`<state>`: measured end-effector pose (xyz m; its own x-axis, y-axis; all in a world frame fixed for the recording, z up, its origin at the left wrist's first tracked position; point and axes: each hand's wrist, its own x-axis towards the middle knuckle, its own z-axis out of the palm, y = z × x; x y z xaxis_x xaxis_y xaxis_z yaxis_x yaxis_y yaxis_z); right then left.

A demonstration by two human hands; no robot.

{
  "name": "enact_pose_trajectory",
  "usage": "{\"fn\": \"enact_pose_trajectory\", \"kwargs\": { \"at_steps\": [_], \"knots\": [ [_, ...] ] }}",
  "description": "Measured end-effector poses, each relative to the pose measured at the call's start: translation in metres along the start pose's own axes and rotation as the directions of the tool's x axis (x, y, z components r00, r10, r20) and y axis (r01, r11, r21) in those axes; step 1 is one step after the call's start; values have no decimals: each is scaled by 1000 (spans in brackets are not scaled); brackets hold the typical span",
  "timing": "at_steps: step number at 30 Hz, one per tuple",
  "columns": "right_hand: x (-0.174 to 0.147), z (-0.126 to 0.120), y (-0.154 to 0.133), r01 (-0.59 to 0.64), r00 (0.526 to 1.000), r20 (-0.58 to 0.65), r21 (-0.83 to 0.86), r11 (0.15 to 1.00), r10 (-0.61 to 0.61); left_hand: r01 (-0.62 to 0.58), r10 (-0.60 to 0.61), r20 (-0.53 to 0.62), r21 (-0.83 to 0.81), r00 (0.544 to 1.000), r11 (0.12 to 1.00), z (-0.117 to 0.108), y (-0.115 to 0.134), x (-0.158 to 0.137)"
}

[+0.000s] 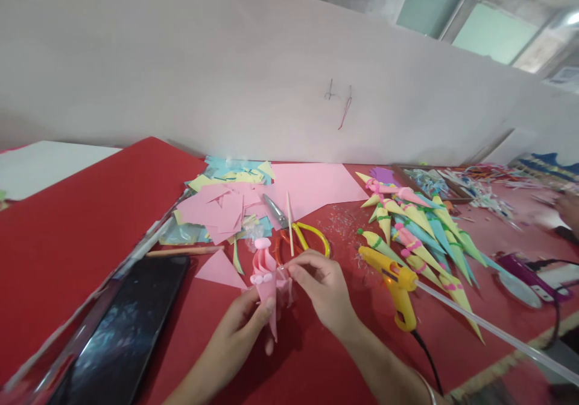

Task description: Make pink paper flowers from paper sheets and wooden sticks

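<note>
My left hand [246, 320] is closed around a pink paper ice cream cone [266, 293], held upright with its tip down. Pale pink dots ring the cone's rim, and a pink swirl with a light cap rises above it. Just to the right, the thumb and fingertips of my right hand [325, 287] are pinched together; what they hold is too small to make out. A crumpled clear plastic bag [289, 293] shows behind the cone, near those fingertips. Beyond my hands lie scissors [312, 236] with yellow and orange handles, and a thin pale stick [289, 221] across them.
A yellow glue gun [393, 281] with a long clear stick lies at right, beside a pile of finished paper cones [420, 230]. Pink paper pieces [217, 209] are heaped behind. A black phone [131, 326] lies left. At far right is another person's hand [567, 209].
</note>
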<state>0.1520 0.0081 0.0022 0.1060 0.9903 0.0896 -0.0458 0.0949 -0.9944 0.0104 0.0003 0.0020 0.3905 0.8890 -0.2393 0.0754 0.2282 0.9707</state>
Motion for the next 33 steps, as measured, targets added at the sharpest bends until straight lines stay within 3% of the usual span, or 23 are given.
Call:
{"fn": "enact_pose_trajectory", "kwargs": {
  "at_steps": [3,8,13,20,27,33],
  "knots": [
    [-1,1,0,52,998,46,-21,998,-51,18,-19,27,13,999,1000,0,-3,1],
    [-4,3,-2,28,998,57,73,997,-32,23,-24,28,21,999,1000,1,-3,0],
    [-6,2,-6,148,987,67,-40,988,-145,-1,1,23,23,1000,1000,2,-3,0],
    [-5,5,-5,139,986,101,-35,990,-135,-11,10,37,29,999,1000,2,-4,2],
    [-3,7,3,-81,989,136,182,980,57,-17,16,24,34,1000,999,3,-5,0],
    [-2,7,3,-241,933,322,231,943,159,-35,36,-9,78,999,996,-1,-9,0]
  ]
}}
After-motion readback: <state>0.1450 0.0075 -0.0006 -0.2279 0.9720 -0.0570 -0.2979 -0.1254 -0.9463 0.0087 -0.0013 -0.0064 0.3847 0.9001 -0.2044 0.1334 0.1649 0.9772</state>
